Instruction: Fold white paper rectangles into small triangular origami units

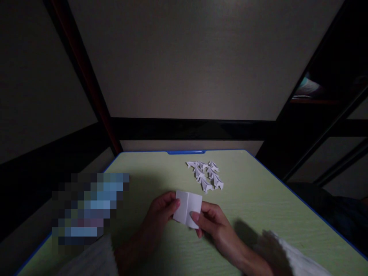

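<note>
Pale green tabletop (258,199) with faint grain, thin blue rim (143,152), blue strip (186,152) midway along the far edge, cluster of small folded white paper pieces (199,173) lying toward that edge, pixelated, unidentifiable item (99,205) at the left.

Left hand (161,211) has some fingertips hidden behind the paper (183,207), and no clue what that pixelated patch (96,203) is
</note>
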`<state>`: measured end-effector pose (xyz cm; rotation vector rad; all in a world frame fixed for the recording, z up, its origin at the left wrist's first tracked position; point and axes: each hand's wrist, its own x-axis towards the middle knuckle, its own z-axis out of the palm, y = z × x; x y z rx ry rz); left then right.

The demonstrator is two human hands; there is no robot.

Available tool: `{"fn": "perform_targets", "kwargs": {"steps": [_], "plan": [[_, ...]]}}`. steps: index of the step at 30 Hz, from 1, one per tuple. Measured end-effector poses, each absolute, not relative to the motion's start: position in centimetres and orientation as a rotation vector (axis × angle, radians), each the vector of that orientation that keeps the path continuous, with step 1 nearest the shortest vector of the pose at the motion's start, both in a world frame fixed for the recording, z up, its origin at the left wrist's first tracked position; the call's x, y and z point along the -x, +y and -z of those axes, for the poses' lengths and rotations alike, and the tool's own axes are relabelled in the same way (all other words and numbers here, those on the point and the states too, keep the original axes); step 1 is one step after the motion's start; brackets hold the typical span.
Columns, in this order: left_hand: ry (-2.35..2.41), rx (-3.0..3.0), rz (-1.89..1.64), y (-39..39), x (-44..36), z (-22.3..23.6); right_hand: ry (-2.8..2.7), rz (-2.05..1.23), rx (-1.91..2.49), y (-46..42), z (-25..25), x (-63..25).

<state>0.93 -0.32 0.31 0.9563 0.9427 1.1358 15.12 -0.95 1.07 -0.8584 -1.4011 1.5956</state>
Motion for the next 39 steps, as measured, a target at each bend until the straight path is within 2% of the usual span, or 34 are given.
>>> {"fn": "perform_targets", "kwargs": {"steps": [19, 39], "plan": [[1.079, -1.195, -1.084, -0.7, -1.4, 0.1, -1.579, -1.449, 0.997, -1.4, -0.6, -14.8], [1.158, -0.861, -1.587, 0.6, 0.1, -1.6, -1.430, -1.420, 1.091, -1.0, -0.8, -15.1]]}}
